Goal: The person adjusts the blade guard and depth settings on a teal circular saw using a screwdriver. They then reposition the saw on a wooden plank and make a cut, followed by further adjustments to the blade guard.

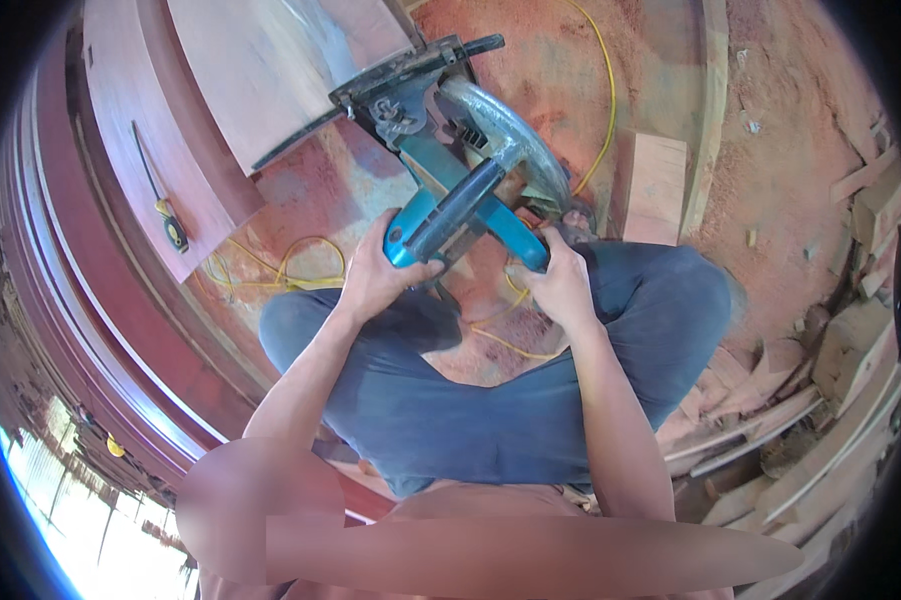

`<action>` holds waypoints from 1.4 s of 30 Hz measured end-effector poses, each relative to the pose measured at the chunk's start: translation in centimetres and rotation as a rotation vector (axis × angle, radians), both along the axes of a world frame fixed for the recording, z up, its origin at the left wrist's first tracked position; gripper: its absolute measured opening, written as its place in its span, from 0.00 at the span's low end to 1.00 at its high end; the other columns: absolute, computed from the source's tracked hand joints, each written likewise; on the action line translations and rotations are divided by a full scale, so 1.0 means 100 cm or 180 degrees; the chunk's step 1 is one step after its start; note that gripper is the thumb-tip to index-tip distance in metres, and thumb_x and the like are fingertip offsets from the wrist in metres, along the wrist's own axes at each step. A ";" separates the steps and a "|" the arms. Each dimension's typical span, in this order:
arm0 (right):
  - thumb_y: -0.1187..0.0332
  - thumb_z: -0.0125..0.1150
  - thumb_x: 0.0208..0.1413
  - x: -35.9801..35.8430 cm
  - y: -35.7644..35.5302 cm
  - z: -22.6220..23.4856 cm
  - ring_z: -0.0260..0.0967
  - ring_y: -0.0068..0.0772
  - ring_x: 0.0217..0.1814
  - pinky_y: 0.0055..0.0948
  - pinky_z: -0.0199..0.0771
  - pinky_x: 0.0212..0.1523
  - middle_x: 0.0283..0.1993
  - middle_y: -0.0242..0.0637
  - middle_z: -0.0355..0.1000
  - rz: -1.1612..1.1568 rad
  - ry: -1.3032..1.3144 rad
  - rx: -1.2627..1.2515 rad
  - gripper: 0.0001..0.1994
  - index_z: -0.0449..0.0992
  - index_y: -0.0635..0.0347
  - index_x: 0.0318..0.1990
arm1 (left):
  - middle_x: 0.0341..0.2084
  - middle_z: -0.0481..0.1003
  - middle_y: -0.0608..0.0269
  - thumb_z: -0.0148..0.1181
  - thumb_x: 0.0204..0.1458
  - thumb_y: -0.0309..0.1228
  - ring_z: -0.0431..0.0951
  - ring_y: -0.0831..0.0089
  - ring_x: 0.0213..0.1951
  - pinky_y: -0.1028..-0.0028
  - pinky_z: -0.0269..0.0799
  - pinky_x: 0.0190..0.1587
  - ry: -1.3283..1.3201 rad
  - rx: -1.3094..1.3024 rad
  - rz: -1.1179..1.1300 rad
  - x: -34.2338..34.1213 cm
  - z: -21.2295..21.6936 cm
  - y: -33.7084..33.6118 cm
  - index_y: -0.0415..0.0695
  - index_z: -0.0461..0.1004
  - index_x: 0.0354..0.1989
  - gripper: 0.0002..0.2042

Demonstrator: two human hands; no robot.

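A circular saw [432, 158] with a teal body, dark base plate and dusty metal blade guard is tilted in front of my knees. My left hand [375, 278] is wrapped round the teal housing on its left side. On the other side, my right hand [562, 282] grips the teal handle, thumb toward me. The base plate lies along the near right corner of a wide pale board [245, 75]. I cannot tell whether the plate rests on the board. The blade is mostly hidden by the guard.
A screwdriver [172, 225] lies on a reddish plank [130, 95] at the left, beside long dark timbers [80, 230]. Yellow cord [611, 95] loops over the dusty floor. A wood block [656, 185] stands beyond my right knee; offcuts [850, 350] are piled at the right.
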State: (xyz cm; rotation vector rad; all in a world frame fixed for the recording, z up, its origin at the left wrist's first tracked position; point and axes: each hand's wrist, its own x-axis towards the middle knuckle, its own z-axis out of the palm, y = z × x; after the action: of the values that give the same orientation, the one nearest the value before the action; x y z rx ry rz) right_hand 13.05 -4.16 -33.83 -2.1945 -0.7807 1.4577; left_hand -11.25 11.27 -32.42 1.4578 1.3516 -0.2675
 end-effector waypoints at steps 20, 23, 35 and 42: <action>0.67 0.80 0.56 -0.015 0.007 0.067 0.77 0.23 0.48 0.30 0.77 0.54 0.47 0.31 0.83 -0.1151 0.0591 0.0616 0.21 0.81 0.62 0.55 | 0.50 0.80 0.52 0.81 0.50 0.40 0.81 0.66 0.51 0.67 0.76 0.57 -0.1143 0.0433 0.2482 0.022 0.060 -0.036 0.35 0.72 0.64 0.37; 0.68 0.79 0.57 -0.016 0.022 0.090 0.77 0.24 0.47 0.29 0.77 0.53 0.46 0.32 0.81 -0.1449 0.0889 0.0887 0.21 0.80 0.65 0.55 | 0.49 0.79 0.53 0.76 0.56 0.42 0.79 0.68 0.49 0.68 0.75 0.56 -0.0977 0.0632 0.2703 0.032 0.091 -0.021 0.34 0.72 0.64 0.33; 0.70 0.78 0.58 -0.009 0.060 0.117 0.75 0.17 0.32 0.24 0.76 0.36 0.32 0.30 0.80 -0.1260 0.1199 0.1108 0.13 0.81 0.64 0.46 | 0.45 0.79 0.58 0.59 0.67 0.49 0.81 0.74 0.45 0.73 0.77 0.50 -0.0432 0.1096 0.2809 0.052 0.117 0.003 0.34 0.76 0.60 0.28; 0.73 0.78 0.58 -0.005 0.086 0.123 0.76 0.18 0.35 0.24 0.77 0.39 0.35 0.31 0.81 -0.1322 0.1190 0.1100 0.11 0.82 0.65 0.44 | 0.43 0.79 0.60 0.60 0.68 0.50 0.80 0.75 0.44 0.74 0.76 0.48 -0.0564 0.1144 0.2922 0.058 0.121 0.024 0.33 0.76 0.58 0.28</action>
State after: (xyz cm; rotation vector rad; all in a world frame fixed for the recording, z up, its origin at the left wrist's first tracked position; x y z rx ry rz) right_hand 12.51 4.46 -21.49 -1.6369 -0.3823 1.3422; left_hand -5.49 13.69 -20.34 0.9575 1.8223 0.7076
